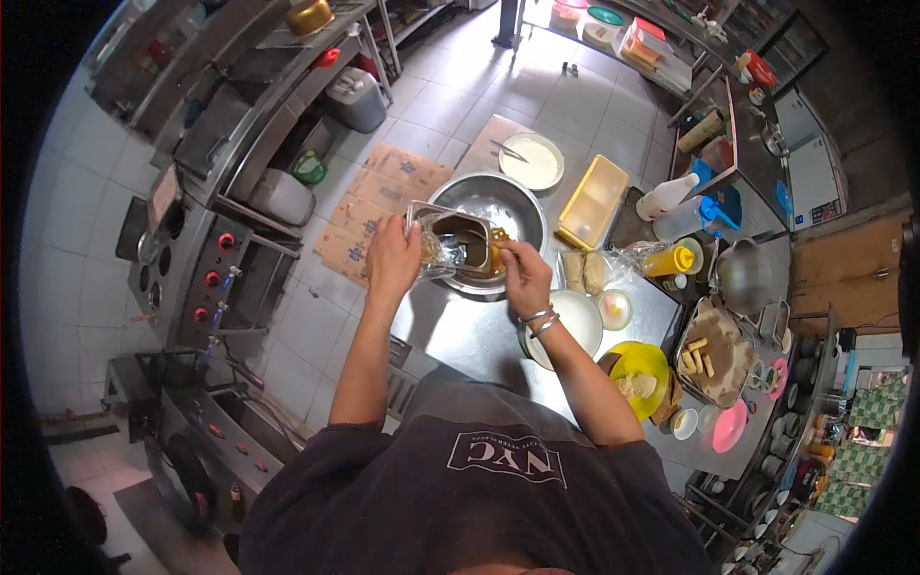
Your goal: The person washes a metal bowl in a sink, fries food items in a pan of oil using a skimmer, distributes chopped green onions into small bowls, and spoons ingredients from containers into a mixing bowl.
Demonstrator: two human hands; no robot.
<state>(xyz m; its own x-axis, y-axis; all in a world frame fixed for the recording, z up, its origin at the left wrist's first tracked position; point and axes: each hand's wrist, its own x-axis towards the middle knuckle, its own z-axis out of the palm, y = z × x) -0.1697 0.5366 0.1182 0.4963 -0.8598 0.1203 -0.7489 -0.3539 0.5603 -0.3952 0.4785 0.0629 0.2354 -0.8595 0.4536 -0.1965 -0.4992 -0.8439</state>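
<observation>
My left hand (394, 255) grips the left side of a rectangular steel container (415, 213), tilted over a large round metal bowl (527, 199). Crumpled clear plastic film (436, 255) hangs along the container beside my fingers. My right hand (529, 276), with bangles at the wrist, is closed at the container's right side. Next to its fingertips is a yellow-brown mass (497, 251); whether the fingers pinch it or something else is hidden. The inside of the container looks dark. The bowl's visible inner wall is shiny.
Around the bowl stand a pan of white contents (533, 161) with tongs, a yellow-rimmed tray (592, 206), a white round dish (575, 331), bagged food (582, 272), a yellow bowl (639, 362) with pale dough and a yellow squeeze bottle (668, 261). A stove (196, 278) is at left.
</observation>
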